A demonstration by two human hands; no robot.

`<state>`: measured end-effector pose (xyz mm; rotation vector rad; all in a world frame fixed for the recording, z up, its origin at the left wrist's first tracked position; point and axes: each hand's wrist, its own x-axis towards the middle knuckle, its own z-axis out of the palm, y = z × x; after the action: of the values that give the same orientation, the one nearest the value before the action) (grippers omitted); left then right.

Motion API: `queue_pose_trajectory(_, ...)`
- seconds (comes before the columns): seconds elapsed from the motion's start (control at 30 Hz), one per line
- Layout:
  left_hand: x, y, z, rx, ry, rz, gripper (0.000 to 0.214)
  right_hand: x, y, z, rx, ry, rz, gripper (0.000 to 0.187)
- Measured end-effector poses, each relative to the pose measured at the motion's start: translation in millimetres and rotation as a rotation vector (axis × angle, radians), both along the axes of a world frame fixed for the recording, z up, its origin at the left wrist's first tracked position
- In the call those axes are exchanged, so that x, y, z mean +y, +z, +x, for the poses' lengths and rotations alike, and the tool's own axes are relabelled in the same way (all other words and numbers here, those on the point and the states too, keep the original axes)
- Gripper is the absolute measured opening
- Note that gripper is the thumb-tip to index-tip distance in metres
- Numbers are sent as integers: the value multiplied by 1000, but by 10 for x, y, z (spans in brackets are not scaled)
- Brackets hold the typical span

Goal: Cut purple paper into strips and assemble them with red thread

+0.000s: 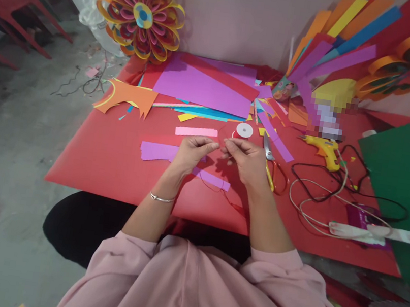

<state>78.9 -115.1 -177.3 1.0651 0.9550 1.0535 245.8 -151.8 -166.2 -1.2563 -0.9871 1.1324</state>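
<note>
My left hand (pixel 194 153) and my right hand (pixel 247 159) are held close together over the red table (pixel 111 160), fingertips pinched and a small gap between them. A thin red thread (pixel 215 190) hangs below the hands, crosses a purple paper strip (pixel 220 181) and runs to a red tassel-like piece (pixel 237 207) near the front edge. Both pinches appear to be on this thread, though its course between the fingers is faint. Just beyond my right hand stands a white spool (pixel 244 129) with red thread. Yellow-handled scissors (pixel 270 166) lie to its right.
Purple strips (pixel 157 151) and a pink strip (pixel 196 132) lie by my left hand. A yellow glue gun (pixel 323 149) and looped cables (pixel 307 189) occupy the right side. Large purple sheets (pixel 203 84) lie at the back, below a paper flower (pixel 143 15). Green board (pixel 409 179) is far right.
</note>
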Motion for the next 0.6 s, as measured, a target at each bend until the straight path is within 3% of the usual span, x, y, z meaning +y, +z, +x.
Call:
queue_pose_trajectory(0.13,-16,0,9,11,-77,24,27,-37,11,-3,-81,108,31,34)
queue_pose_trajectory(0.27,-27,-1,20,-22,-83,-6,28,-72,51,-30,-166,93,31,34)
queue_pose_trajectory(0.6,-15,11,29,-171,72,-103,37,-49,14,-51,-189,7,16,39)
